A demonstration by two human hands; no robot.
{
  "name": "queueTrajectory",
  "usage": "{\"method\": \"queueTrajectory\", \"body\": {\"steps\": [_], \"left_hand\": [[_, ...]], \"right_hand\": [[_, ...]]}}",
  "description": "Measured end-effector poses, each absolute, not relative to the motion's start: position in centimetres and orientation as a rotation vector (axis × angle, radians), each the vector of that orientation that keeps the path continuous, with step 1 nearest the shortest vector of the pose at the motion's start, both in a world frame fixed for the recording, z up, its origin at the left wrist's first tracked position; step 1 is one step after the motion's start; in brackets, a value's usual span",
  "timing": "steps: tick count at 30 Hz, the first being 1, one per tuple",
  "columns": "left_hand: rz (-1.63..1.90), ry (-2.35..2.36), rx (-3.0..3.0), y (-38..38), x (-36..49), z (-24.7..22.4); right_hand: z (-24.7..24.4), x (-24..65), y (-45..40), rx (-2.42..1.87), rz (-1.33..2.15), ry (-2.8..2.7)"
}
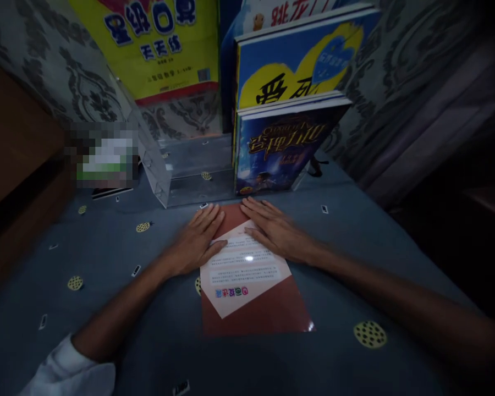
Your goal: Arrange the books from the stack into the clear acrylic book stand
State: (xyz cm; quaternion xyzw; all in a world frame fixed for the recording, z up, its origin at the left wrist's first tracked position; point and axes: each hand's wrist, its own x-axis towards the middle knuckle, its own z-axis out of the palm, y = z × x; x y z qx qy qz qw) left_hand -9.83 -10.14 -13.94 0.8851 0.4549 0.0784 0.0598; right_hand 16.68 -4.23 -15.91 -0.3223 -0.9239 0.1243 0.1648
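Note:
A thin glossy reddish-brown book or booklet [258, 316] lies flat on the cloth, its white panel of printed text upside down to me. My left hand [202, 236] rests palm down across its far left edge, fingers stretched out. Over the far right part, my right hand [278, 231] lies flat in the same way, fingers extended and pointing away. Neither hand grips anything. A bright light reflection shows on the panel between them. Whether it has several pages cannot be seen.
Just beyond the hands stands a clear acrylic book rack [148, 159]. It holds a dark blue book [280, 148], a blue and yellow book [289, 60] and a yellow workbook [160, 49]. A blurred-out item [107, 157] is at the left. Grey-blue patterned cloth [148, 341] covers the surface.

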Motion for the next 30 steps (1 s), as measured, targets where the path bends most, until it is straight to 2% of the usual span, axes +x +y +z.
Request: {"method": "queueTrajectory", "body": {"steps": [7,15,22,30], "left_hand": [[0.097,1.233,2.731,-11.4,-9.1,-13.5],[0.183,0.946,2.808,-18.1,-7.0,-13.1],[0.212,0.97,2.848,-19.8,-6.6,-13.2],[0.264,0.983,2.846,-19.8,-6.7,-13.6]], "right_hand": [[-15.7,16.0,-4.5,-0.992,0.316,-2.645],[-15.5,15.8,-4.6,-1.011,0.315,-2.645],[-14.8,15.5,-5.3,-1.064,0.272,-2.679],[-15.1,18.2,-11.0,-0.839,0.337,-2.744]]}}
